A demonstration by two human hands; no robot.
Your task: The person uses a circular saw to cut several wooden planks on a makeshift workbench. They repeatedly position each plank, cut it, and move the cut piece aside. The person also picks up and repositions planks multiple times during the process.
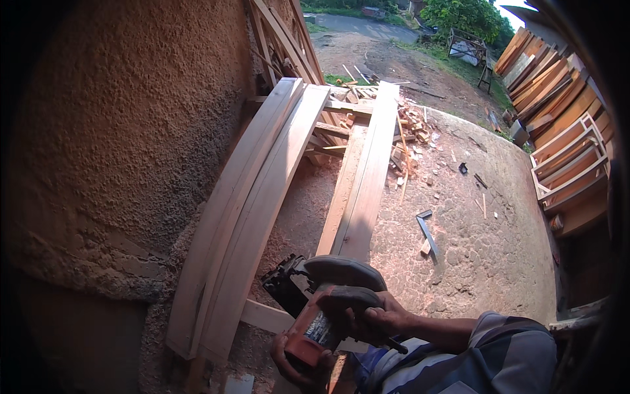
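Observation:
A red and black hand-held power planer (321,302) sits at the near end of a long pale wooden plank (364,177). My right hand (377,318) is wrapped around its black top handle. My left hand (295,364) grips the underside of its red front end. The plank runs away from me across a wooden frame. Two more long planks (252,197) lie to its left, next to a rough plaster wall (118,131).
Sawdust covers the ground under the planks. A metal try square (426,230) and wood offcuts (413,128) lie on the concrete at right. Stacked boards and frames (558,125) lean at the far right. A dirt road and trees lie beyond.

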